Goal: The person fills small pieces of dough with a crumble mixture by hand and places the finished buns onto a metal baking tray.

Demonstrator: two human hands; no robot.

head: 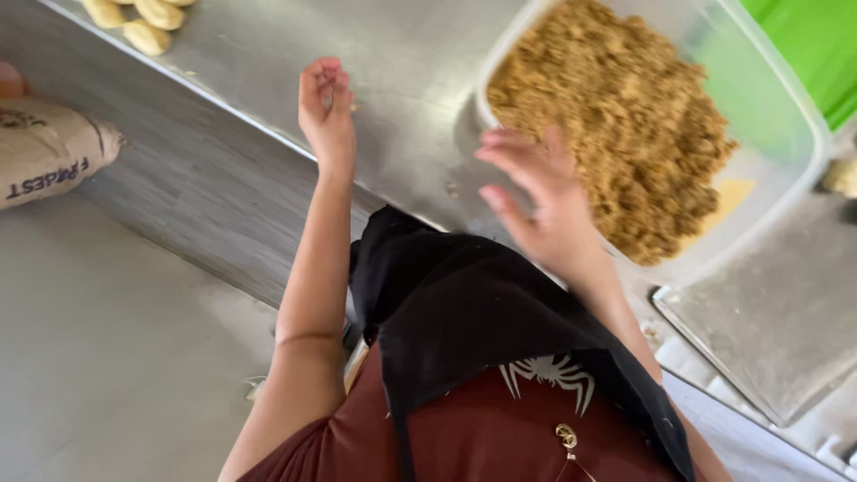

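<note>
Head view, left hand (pixel 326 105) curled over desk (pixel 393 54), nothing held, right hand (pixel 540 201) spread open beside crumb tub (pixel 790 125)

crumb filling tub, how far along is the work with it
Done: a few shaped dough pieces lie at the far edge of the metal counter. In hand: the right hand is at the tub of brown crumb filling, fingers spread; the left hand is curled above the counter. Left: the tub looks mostly full.

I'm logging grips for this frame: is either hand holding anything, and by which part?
Neither: the left hand hangs bare above the steel table; the open right hand is at the crumb tub's rim.
</note>
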